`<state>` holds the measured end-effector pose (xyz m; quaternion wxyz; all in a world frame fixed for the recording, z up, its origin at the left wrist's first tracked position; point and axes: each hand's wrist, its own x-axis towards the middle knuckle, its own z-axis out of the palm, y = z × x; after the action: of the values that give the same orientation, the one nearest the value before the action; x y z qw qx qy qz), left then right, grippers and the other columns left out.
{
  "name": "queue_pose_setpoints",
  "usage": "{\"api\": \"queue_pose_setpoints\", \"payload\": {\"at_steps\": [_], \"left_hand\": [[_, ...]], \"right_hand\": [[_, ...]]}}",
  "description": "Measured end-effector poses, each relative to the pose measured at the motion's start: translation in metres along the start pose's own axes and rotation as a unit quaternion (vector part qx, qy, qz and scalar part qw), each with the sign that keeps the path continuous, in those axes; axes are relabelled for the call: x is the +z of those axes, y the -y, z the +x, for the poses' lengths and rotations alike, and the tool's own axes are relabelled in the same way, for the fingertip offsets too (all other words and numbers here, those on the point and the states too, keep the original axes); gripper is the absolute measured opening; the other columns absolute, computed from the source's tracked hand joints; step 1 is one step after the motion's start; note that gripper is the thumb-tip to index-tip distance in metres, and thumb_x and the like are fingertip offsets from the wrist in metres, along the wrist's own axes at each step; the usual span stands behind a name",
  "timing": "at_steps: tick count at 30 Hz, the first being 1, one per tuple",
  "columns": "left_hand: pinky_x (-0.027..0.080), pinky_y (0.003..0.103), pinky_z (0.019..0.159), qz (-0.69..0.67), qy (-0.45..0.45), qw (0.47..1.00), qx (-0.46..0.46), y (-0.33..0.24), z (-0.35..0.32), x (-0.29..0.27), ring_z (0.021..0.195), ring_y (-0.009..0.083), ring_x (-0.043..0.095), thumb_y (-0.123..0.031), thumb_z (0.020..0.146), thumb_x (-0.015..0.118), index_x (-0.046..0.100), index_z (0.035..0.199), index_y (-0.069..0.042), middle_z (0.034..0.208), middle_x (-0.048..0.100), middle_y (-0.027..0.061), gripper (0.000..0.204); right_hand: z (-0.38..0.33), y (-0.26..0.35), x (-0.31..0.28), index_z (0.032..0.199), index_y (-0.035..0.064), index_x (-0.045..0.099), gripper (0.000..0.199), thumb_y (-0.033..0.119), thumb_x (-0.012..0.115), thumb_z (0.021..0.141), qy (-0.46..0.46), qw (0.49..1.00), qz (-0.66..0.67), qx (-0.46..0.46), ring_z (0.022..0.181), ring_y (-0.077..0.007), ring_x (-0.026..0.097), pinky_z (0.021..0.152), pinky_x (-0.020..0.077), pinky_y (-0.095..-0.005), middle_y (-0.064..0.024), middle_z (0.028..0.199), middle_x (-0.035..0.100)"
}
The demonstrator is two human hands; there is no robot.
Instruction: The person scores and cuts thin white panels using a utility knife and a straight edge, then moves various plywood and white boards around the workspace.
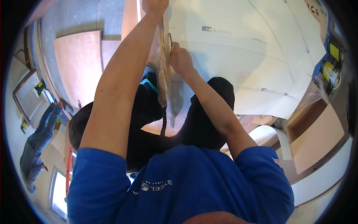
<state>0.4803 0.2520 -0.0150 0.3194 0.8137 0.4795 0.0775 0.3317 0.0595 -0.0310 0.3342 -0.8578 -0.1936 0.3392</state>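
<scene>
A wooden board [164,59] stands on edge between my legs, its narrow side running away from me. At the top of the view, my left hand [156,5] is at the board's far end; its fingers are out of sight. My right hand [181,61] is closed around a slim, dark, pointed tool [170,39] whose exact kind I cannot make out. The tool's tip lies close along the right side of the board edge. To the right of the board spreads a large white sheet [231,56] with small printed marks, partly in shadow.
A reddish-brown panel [78,67] lies on the grey floor [82,16] at the left. Cans [331,72] and an open wooden box [309,121] stand at the right. Another person [37,143] is at the far left, near an orange ladder rail [69,168].
</scene>
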Motion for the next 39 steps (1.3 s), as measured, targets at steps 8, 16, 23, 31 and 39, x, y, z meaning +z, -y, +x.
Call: {"api": "queue_pose_setpoints", "payload": {"at_steps": [8,16,23,31,39], "left_hand": [[0.049,0.053,0.084,-0.001,-0.01,0.999,0.035,0.004,0.006,0.002,0.094,0.0485,0.064,-0.045,0.101,0.042,0.069,0.088,0.005,0.094,0.067,0.0321,0.058],[0.05,0.052,0.087,0.029,0.077,0.997,0.003,-0.003,-0.004,-0.009,0.096,0.0456,0.065,-0.046,0.101,0.036,0.073,0.102,0.001,0.1,0.067,0.0288,0.06],[0.049,0.055,0.087,0.013,0.073,0.997,-0.004,-0.027,-0.008,-0.019,0.101,0.0472,0.062,-0.047,0.102,0.035,0.071,0.105,-0.001,0.104,0.064,0.0297,0.059],[0.046,0.053,0.093,-0.015,0.072,0.996,-0.046,-0.018,-0.008,-0.016,0.106,0.0449,0.06,-0.047,0.103,0.036,0.069,0.11,-0.003,0.109,0.061,0.0281,0.056],[0.046,0.052,0.09,-0.001,0.091,0.996,-0.02,-0.02,-0.007,-0.011,0.102,0.0446,0.061,-0.046,0.103,0.037,0.069,0.106,-0.001,0.104,0.061,0.0274,0.055]], "right_hand": [[-0.042,0.003,0.013,0.107,0.0012,0.05,0.023,0.022,0.04,0.101,0.038,0.996,0.042,0.069,0.079,-0.0509,0.063,0.073,0.0478,-0.0617,-0.0295,0.08,0.066],[-0.019,0.008,-0.035,0.113,0.002,0.049,0.022,0.018,0.044,0.099,-0.038,0.996,0.069,0.03,0.077,-0.0508,0.064,0.071,0.05,-0.0602,-0.0309,0.081,0.064],[0.218,0.048,-0.126,0.103,-0.002,0.056,0.025,0.022,0.05,0.098,-0.168,0.984,0.019,-0.055,0.079,-0.0482,0.066,0.071,0.0535,-0.0543,-0.0304,0.084,0.066],[0.335,0.071,-0.121,0.101,-0.0078,0.062,0.027,0.015,0.055,0.089,-0.113,0.992,-0.001,-0.051,0.087,-0.0421,0.07,0.079,0.0567,-0.048,-0.0299,0.092,0.069],[0.362,0.044,-0.111,0.095,-0.0089,0.063,0.025,0.014,0.054,0.088,-0.138,0.968,-0.15,-0.145,0.075,-0.0333,0.072,0.069,0.0575,-0.0427,-0.0254,0.081,0.069]]}}
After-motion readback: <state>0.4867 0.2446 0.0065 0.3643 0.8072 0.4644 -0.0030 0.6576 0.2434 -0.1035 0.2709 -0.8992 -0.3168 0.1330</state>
